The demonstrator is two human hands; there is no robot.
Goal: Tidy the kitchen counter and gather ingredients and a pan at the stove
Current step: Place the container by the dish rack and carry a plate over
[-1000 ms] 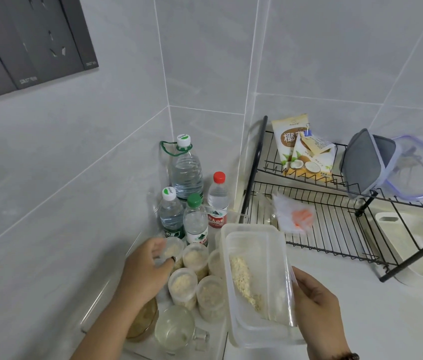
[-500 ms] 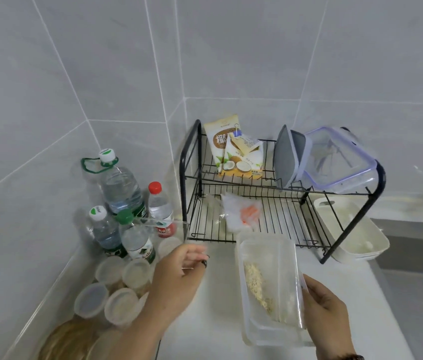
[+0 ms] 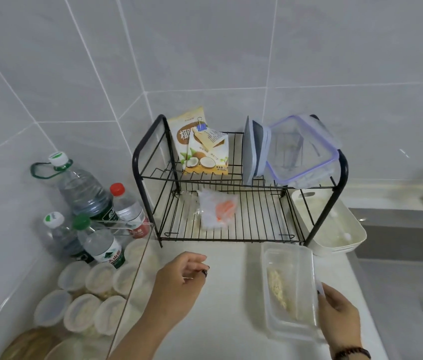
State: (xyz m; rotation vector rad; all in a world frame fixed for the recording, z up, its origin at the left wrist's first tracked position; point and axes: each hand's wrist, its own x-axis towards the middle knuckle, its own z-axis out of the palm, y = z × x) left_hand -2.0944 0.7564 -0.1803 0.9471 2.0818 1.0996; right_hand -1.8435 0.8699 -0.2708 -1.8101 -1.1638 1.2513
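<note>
**Gathering step: the clear tub of crumbs is in hand beside the rack**

The person stands at the white bench (image 3: 226, 320); I judge this to be the gathering part of the job, with one ingredient picked out and the stove nowhere in view; the right hand (image 3: 340, 315) grips the near right edge of a clear rectangular plastic tub holding a streak of pale yellow crumbs (image 3: 289, 289), fingers curled over its rim; the tub sits low at the right of the bench, just near of the black wire two-tier rack (image 3: 231, 203), though whether its base touches the bench I cannot tell; the left hand (image 3: 182, 279) hovers loosely curled and holding nothing, between the tub and the cluster of small round lidded plastic cups (image 3: 88, 297) at the near left.

The tub's long axis runs near to far, leaning slightly left at the far end; its open top faces up and the crumbs lie in a line along that same axis, toward the left wall; the far short end points at the rack's lower shelf, where a crumpled clear bag with something orange inside (image 3: 218, 209) lies.

The next move, as I read it, calls for carrying the tub level so the loose crumbs stay put; the free left hand could steady the far end or fetch another item; the plastic water bottles (image 3: 96, 229) in the far left corner stand well apart from the tub.
</note>
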